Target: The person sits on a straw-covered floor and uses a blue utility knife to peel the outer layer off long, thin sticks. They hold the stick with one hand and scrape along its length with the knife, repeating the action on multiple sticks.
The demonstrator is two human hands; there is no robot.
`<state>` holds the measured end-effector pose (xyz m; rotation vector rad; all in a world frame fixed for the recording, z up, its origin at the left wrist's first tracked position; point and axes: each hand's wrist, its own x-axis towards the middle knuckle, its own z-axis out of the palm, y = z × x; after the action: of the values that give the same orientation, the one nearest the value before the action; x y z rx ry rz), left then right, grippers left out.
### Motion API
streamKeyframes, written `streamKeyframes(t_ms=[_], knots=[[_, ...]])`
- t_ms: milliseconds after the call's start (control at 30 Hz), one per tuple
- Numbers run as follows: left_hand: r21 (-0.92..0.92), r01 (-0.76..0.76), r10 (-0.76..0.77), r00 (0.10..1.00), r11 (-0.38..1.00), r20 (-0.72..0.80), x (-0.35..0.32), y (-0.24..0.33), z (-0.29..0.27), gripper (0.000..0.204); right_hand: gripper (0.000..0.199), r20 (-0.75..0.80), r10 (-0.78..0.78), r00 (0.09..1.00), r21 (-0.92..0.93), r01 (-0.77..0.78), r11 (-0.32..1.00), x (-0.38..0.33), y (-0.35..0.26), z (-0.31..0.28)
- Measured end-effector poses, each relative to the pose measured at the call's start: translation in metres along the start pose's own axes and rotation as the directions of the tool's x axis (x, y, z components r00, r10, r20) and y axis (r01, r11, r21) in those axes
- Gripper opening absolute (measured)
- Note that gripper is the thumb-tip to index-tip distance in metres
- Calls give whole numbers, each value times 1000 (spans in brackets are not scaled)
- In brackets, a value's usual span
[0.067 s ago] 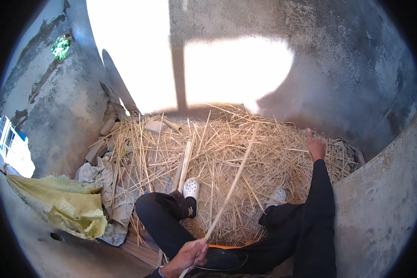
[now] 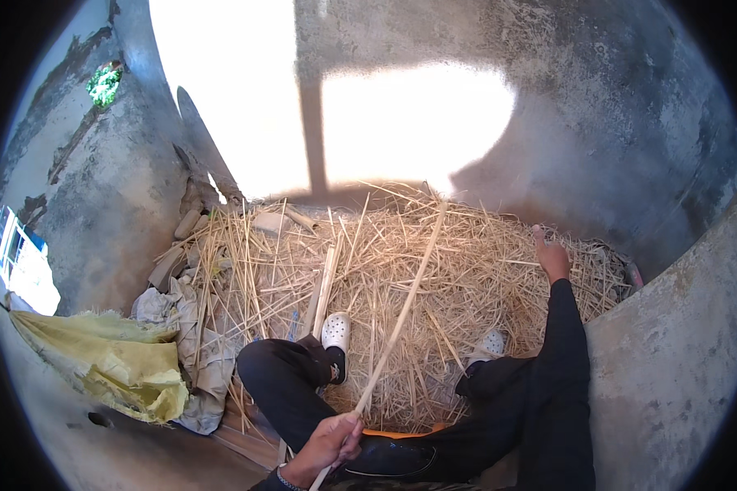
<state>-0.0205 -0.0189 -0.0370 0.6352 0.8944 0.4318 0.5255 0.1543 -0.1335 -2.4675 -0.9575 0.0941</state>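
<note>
My left hand (image 2: 332, 443), low in the middle, is closed around a long, thin pale wooden strip (image 2: 403, 315). The strip slants up and to the right, its far end near the back wall. At the right, my right hand (image 2: 553, 259) reaches forward over the loose straw and thin slivers (image 2: 499, 270). One digit points up from it, while the other fingers look curled and are mostly hidden. Whether anything lies inside them I cannot make out. It stays apart from the strip.
My feet wear white perforated clogs (image 2: 335, 331) amid the straw. Two flat wooden slats (image 2: 326, 286) lean by the left one. A yellow cloth (image 2: 123, 364) and a pale crumpled sack (image 2: 213, 368) lie left. Concrete walls (image 2: 614, 98) enclose the space; a low one (image 2: 671, 352) stands right.
The whole view has shifted slightly left. My left hand and the strip have risen a little; the grip on the strip is unchanged.
</note>
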Motion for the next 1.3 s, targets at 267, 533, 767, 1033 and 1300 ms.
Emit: streamKeyframes(t_ms=[267, 533, 767, 1033, 1300], knots=[[286, -280, 293, 956, 916, -4, 13, 37, 16, 37, 74, 140, -749, 647, 328, 684, 652, -144, -145, -30], [115, -279, 276, 960, 953, 46, 7, 33, 20, 35, 69, 13, -865, 502, 237, 839, 490, -184, -150, -10], [52, -223, 220, 974, 974, 55, 6, 34, 27, 33, 68, -61, -819, 571, 299, 793, 531, -190, -155, -7], [-65, -139, 147, 979, 988, 142, 4, 28, 19, 35, 72, -102, -881, 463, 274, 864, 422, -193, -152, -11], [63, -95, 87, 989, 993, 117, -23, 3, 32, 31, 75, -73, -454, 888, 172, 459, 871, -61, -103, -34]])
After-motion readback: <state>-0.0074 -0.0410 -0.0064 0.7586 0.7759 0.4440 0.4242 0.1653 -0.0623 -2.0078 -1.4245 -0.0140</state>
